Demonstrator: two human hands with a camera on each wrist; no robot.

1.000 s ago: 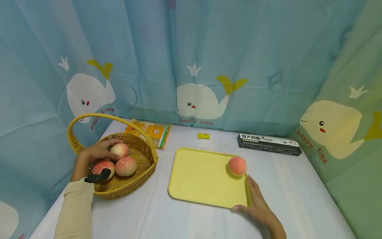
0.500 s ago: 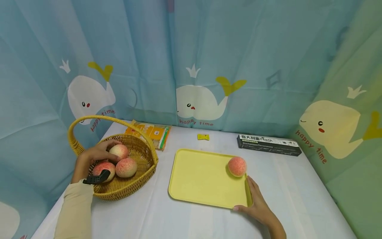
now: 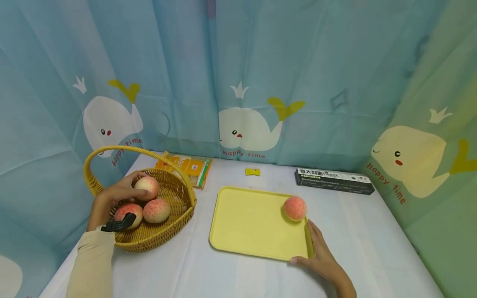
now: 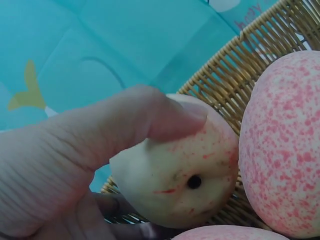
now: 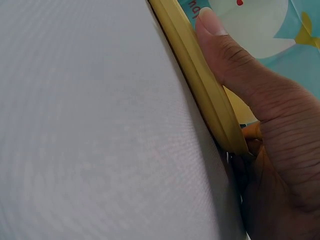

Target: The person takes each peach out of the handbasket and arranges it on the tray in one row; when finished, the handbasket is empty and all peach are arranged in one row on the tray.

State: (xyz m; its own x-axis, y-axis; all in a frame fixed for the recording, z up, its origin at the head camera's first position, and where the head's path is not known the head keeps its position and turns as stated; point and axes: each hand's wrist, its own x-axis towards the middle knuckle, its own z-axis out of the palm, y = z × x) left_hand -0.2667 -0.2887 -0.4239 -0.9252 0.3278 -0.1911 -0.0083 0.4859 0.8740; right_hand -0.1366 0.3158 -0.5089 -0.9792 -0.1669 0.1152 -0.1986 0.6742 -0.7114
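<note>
At the left stands a wicker basket (image 3: 154,243) with a tall arched handle. Inside it my left hand (image 3: 119,192) grips a pink-and-cream peach (image 3: 150,185); in the left wrist view the thumb lies over that peach (image 4: 172,195), whose pale side has a small dark hole. Two more peaches, one nearer the middle (image 3: 157,211) and one by the wrist (image 3: 130,211), lie in the basket. My right hand (image 3: 322,257) holds the near right corner of a yellow tray (image 3: 249,223), thumb at the near rim, fingers along the right side. Another peach (image 3: 295,208) rests on the tray's right part.
Behind the basket lies an orange food packet (image 3: 191,166). A small yellow wrapped piece (image 3: 252,171) is beyond the tray. The black-and-white pasta box (image 3: 334,181) lies at the back right. A blue whale-print curtain (image 3: 186,74) encloses the white-covered table.
My left hand has raised its peach slightly above the other two, and the thumb has come over its front. The right hand stays at the tray's corner.
</note>
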